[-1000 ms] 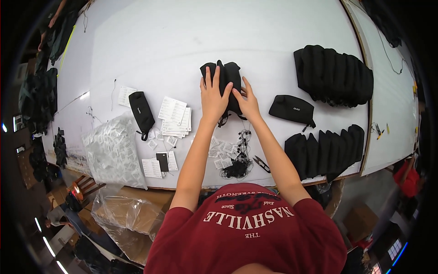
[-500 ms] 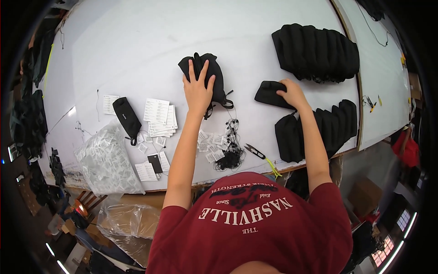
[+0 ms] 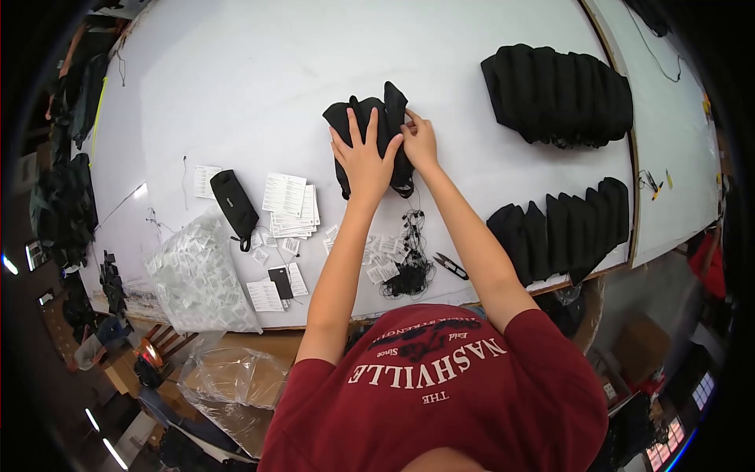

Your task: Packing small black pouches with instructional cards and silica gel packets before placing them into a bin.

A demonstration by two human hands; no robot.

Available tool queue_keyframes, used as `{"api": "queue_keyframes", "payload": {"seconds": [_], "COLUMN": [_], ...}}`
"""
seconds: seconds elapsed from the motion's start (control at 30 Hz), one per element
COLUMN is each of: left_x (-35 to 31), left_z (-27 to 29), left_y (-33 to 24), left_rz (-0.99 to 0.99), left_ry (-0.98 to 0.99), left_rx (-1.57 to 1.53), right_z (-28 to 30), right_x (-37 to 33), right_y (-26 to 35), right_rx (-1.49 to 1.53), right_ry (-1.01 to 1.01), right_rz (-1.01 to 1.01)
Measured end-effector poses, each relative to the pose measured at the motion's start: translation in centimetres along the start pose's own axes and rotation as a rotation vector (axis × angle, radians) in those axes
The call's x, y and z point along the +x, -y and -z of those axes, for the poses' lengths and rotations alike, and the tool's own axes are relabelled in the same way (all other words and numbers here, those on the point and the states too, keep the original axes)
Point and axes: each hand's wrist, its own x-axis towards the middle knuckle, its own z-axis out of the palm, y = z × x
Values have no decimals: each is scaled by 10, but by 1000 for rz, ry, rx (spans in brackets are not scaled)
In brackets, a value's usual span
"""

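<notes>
Left hand (image 3: pixel 366 167): laid over the bunch of black pouches (image 3: pixel 338 119), fingers spread apart and resting on the cloth; its grip is not closed. Right hand (image 3: pixel 419 144): at the right side of the same bunch, thumb and forefinger clamped on the edge of the outermost pouch (image 3: pixel 395 99). The upper end of that pouch stands above the others.

Location of the bunch: middle of the white desk (image 3: pixel 236 71), in front of the person, pouches side by side.

Right of the hands, two further groups noted: an upper row of pouches (image 3: pixel 557 94), tightly packed, and a lower row of pouches (image 3: pixel 557 236) near the desk's front edge.

Left of the hands, a single pouch (image 3: pixel 233 203) lies tilted between a clear bag of small white tags (image 3: pixel 197 275) and a stack of printed sheets (image 3: pixel 289 195). A black card (image 3: pixel 280 283) lies on white papers nearer the front edge.

Between the forearms: loose white tags (image 3: pixel 383 271), a tangle of black cords (image 3: pixel 409 279) touching them, and a pair of snips (image 3: pixel 451 267) just beside the right forearm.
</notes>
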Motion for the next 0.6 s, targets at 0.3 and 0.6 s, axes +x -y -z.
{"api": "queue_keyframes", "payload": {"seconds": [0.3, 0.6], "left_x": [11, 12], "left_z": [-13, -18], "left_y": [12, 3], "left_rz": [20, 59], "left_ry": [2, 51], "left_rx": [8, 4], "right_z": [82, 247], "right_x": [-53, -235], "right_y": [15, -26], "right_rx": [12, -923], "right_ry": [263, 10], "right_rz": [91, -34]}}
